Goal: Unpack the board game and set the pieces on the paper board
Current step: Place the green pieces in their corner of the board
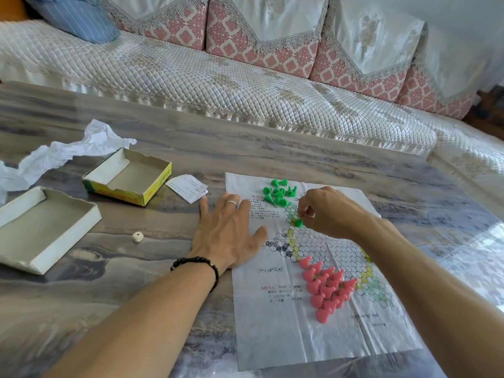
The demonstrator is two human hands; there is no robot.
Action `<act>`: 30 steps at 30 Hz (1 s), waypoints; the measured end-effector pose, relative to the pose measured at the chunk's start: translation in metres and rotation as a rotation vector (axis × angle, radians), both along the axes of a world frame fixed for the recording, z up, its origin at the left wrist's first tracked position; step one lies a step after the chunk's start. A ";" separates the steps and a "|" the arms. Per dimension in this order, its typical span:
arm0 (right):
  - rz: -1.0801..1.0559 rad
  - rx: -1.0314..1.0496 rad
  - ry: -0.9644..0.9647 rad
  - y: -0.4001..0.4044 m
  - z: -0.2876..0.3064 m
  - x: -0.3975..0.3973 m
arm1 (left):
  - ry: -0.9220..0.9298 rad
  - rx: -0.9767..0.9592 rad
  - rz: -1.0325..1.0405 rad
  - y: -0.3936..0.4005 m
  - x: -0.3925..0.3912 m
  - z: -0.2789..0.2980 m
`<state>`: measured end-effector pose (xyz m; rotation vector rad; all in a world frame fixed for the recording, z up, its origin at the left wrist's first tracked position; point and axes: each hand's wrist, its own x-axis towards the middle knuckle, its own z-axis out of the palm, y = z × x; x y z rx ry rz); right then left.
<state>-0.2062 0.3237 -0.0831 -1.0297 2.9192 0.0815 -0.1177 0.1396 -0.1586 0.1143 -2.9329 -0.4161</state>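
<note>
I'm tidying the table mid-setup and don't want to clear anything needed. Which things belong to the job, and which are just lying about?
Job:
paper board
green pieces
pink pieces
green piece in the right hand grip
left hand pressing the board flat

Lying about:
crumpled paper
yellow box
box lid
folded slip
die

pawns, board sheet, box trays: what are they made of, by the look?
Green pawns and pink pawns: likely moulded plastic, solid colour, smooth. Board sheet: thin paper, fold creases, printed; a slight sheen suggests a coating. Box trays: probably cardboard, grey-white inside, worn edges.
</note>
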 end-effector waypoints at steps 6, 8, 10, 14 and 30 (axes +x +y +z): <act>0.009 0.009 0.002 -0.003 -0.002 0.000 | 0.004 -0.002 0.000 0.000 0.000 0.000; 0.009 0.017 -0.004 -0.004 -0.002 -0.001 | 0.004 -0.002 -0.001 0.000 0.000 0.000; 0.009 0.022 -0.013 -0.004 -0.002 -0.002 | 0.004 0.002 0.001 0.000 0.000 0.000; 0.009 0.034 -0.035 -0.005 0.001 -0.003 | -0.003 0.014 0.004 0.000 0.000 0.000; -0.175 -0.201 -0.160 -0.033 -0.016 -0.037 | -0.006 0.011 -0.003 0.000 0.000 -0.001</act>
